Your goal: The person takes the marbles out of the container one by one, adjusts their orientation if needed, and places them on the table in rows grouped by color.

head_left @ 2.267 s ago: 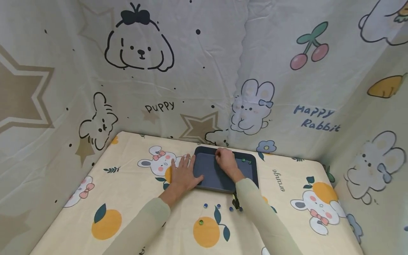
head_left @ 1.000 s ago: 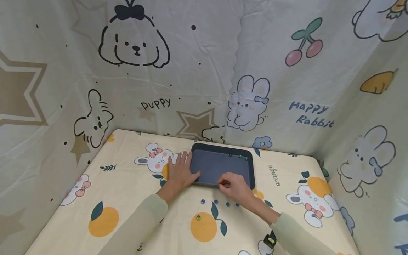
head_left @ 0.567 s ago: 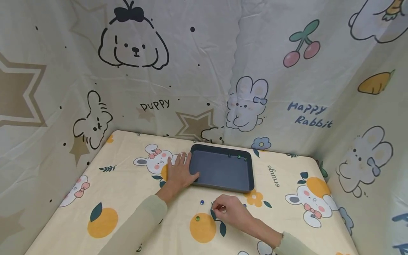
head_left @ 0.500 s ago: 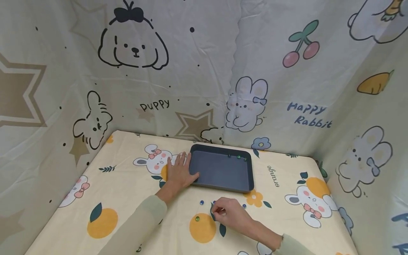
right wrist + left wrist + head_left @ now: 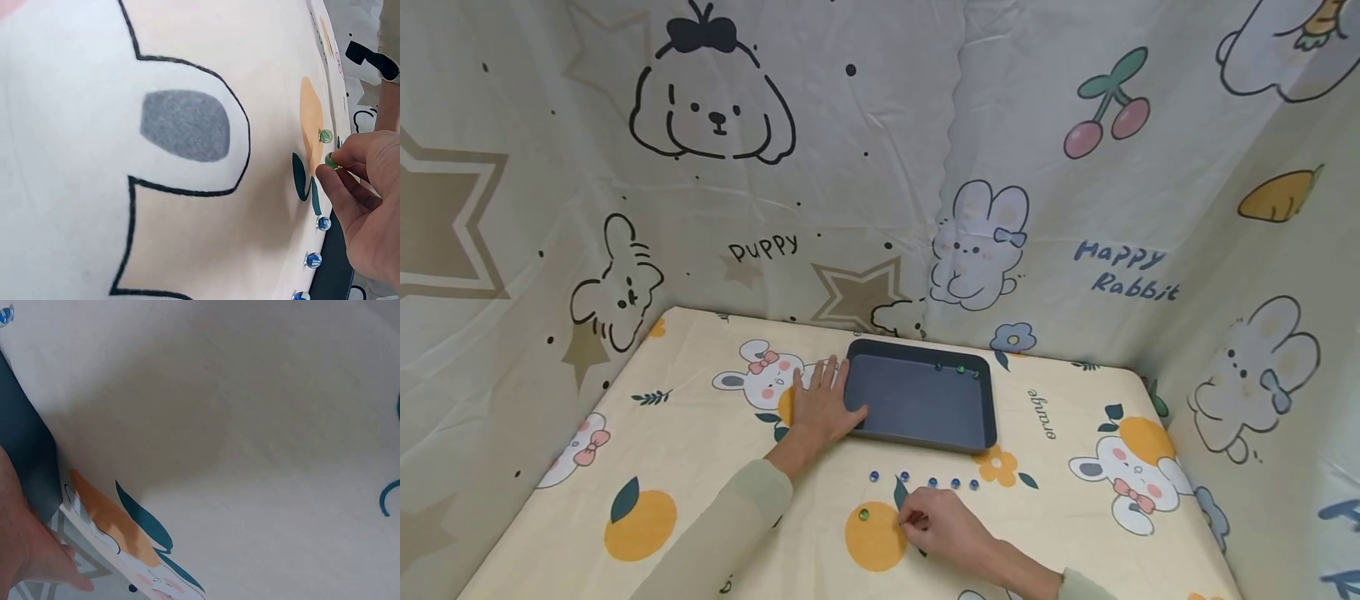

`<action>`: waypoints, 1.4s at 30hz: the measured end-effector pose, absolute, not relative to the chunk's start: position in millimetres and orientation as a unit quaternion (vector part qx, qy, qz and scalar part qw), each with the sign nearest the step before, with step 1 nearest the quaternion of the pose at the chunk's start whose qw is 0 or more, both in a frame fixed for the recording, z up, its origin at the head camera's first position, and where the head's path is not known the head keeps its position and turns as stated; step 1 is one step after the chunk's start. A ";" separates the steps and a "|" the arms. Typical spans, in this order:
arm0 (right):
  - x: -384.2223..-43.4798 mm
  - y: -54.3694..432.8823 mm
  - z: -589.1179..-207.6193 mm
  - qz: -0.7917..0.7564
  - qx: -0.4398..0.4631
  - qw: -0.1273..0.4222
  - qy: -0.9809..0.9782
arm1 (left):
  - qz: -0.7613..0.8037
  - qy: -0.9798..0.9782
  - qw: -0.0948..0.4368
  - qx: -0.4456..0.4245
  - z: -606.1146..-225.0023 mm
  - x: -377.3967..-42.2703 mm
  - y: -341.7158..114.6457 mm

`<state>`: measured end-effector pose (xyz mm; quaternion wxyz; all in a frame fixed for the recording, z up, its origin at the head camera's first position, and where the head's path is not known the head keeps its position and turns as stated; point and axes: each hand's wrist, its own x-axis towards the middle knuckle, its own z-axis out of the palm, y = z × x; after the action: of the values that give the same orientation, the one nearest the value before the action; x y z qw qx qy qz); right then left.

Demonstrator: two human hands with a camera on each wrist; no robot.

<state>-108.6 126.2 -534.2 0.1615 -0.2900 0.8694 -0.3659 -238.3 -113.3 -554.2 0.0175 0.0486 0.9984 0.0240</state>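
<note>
- Marble [image 5: 331,160], green, pinched between thumb and fingertip of the right hand [image 5: 943,525].
- Second green marble [image 5: 863,515] on the cloth's [image 5: 700,450] printed orange, near that grip.
- Five blue marbles [image 5: 933,482] in a loose row, on this side of the dark tray [image 5: 910,408].
- Left hand [image 5: 823,410] ungripping, fingers straight and spread, at the tray's left edge.
- Three more marbles [image 5: 961,369] inside, along its far side towards the right.

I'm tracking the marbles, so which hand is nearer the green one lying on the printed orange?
Right. The right hand is close beside that lying marble, pinching another green marble; the left hand is farther off, by the left side of the tray.
</note>
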 end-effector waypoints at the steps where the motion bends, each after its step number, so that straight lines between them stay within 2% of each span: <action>1: -108.2 126.2 -535.3 -0.366 -0.290 0.163 0.869 | 0.023 0.998 0.020 0.048 -554.1 -238.3 -113.2; 24: -105.0 121.4 -546.8 -0.348 -0.299 0.153 0.875 | 0.030 0.998 0.001 0.048 -555.3 -236.3 -111.7; 42: -106.0 118.5 -546.0 -0.338 -0.288 0.154 0.883 | 0.031 0.998 0.014 0.047 -551.2 -236.3 -112.0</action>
<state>-106.0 118.5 -546.0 0.1536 -0.2882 0.8826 -0.3383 -236.3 -112.0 -551.2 0.0144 0.0466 0.9983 0.0310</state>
